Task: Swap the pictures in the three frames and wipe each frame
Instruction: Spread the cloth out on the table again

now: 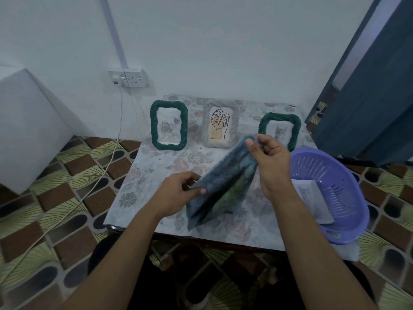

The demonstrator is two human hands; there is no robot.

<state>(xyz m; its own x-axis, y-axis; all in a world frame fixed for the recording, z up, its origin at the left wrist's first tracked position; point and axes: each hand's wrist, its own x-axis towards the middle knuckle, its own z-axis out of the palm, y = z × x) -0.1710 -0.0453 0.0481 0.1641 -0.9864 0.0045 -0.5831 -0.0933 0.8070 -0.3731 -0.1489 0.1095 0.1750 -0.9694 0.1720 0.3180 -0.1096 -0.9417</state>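
— We've got the blue cloth (221,177) folded and lifted above the table (145,175).
— Yes, our left hand (178,193) pinches its near corner, and our right hand (270,162) pinches the far, higher corner.
— And the frames?
— They're upright along the far edge: the rose frame (169,125) on the left, the leaf frame (220,126) in the middle, and the cat frame (279,129) on the right, partly behind our right hand.
— Near right sits the purple basket (330,175), with a cat picture (312,198) lying inside.
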